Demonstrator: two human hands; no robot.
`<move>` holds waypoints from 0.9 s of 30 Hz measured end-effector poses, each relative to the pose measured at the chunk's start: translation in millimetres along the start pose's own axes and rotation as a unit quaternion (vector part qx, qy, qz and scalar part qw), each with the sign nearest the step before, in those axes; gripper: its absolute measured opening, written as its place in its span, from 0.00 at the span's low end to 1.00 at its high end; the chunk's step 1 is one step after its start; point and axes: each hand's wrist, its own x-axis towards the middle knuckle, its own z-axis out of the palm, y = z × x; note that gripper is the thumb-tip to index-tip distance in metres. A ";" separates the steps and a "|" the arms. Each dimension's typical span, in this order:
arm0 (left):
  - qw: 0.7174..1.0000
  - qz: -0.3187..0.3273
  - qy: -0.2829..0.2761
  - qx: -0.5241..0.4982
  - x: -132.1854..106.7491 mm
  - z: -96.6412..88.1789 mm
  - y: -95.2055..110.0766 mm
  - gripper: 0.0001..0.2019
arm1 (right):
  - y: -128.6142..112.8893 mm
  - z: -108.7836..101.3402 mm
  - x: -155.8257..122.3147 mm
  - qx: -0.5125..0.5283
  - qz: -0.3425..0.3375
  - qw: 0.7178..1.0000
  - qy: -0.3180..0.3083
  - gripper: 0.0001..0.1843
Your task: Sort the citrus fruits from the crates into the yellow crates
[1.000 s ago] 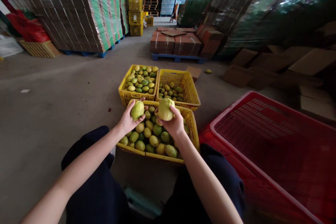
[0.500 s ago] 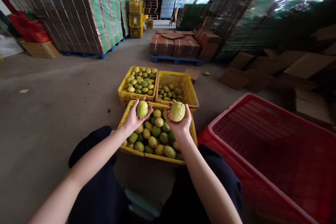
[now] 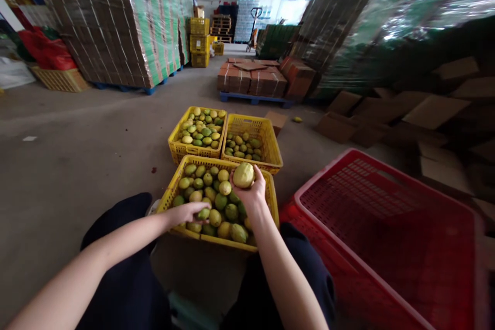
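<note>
My right hand [image 3: 251, 193] cups a large, lumpy pale yellow-green lemon [image 3: 244, 175] above the right side of the near yellow crate [image 3: 275, 201]. Down in the left front part of that crate, my left hand [image 3: 191, 212] is closed around a smaller green lemon [image 3: 203, 213]; its fingertips are partly hidden. Yellow and green lemons fill the crate around it. Behind stand two more yellow crates: the left one [image 3: 178, 150] is full of lemons, and the right one [image 3: 275, 150] has a lower layer of them.
A big red plastic crate [image 3: 350, 157] stands close on my right. Flattened cardboard [image 3: 429, 111] lies beyond it. Strapped brown cartons [image 3: 266, 82] rest on a blue pallet ahead. Wrapped stacks [image 3: 154, 26] rise on both sides. One lemon [image 3: 297, 119] lies on the floor.
My left hand has gone from holding a lemon up over the crate down among the lemons. My right hand still holds its large lemon. The view has tilted up slightly.
</note>
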 end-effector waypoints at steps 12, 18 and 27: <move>0.982 0.091 0.091 0.138 62.5 93.5 169.8 0.11 | 2.2 -9.5 13.9 -0.023 0.027 0.998 -0.047 0.09; 0.965 0.174 0.121 0.151 65.1 102.4 203.9 0.15 | 3.9 -7.4 13.1 -0.014 0.021 0.999 -0.020 0.09; 0.935 -0.068 0.116 0.327 3.8 -19.0 119.2 0.07 | 12.8 3.8 -4.3 -0.044 0.050 0.998 -0.009 0.07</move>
